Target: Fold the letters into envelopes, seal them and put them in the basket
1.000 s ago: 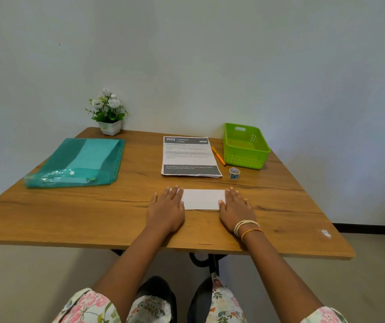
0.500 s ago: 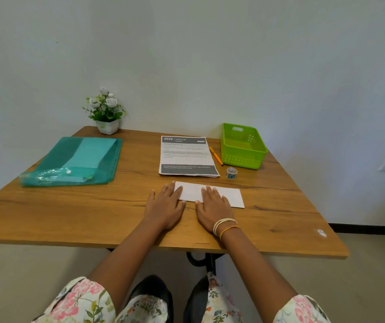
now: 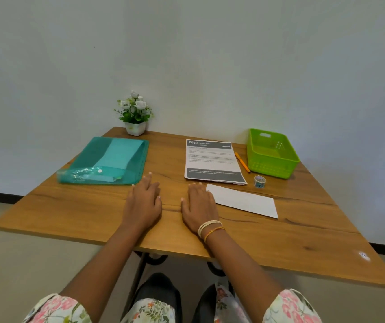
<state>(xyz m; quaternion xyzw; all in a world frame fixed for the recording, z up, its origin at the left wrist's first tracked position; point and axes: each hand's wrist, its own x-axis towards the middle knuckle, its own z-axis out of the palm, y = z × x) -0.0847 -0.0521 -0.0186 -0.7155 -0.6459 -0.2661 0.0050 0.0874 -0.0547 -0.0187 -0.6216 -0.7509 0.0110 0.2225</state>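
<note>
A white envelope [image 3: 245,201] lies flat on the wooden table [image 3: 93,213], slanting down to the right. My right hand [image 3: 198,205] rests palm down beside its left end, fingers touching that corner. My left hand [image 3: 145,201] lies flat on bare wood further left, holding nothing. Behind the envelope sits a printed letter [image 3: 213,161] with a dark header. The green basket [image 3: 271,153] stands at the back right and looks empty. A small tape roll [image 3: 259,181] stands between the letter and the basket.
A teal plastic folder [image 3: 107,160] with papers inside lies at the back left. A small potted plant [image 3: 135,114] stands against the wall. An orange pen [image 3: 242,162] lies between letter and basket. The table edge runs close below my wrists.
The envelope has slid to the right and now lies askew, out from between my hands. My hands have moved left of it and now lie flat on the wood.
</note>
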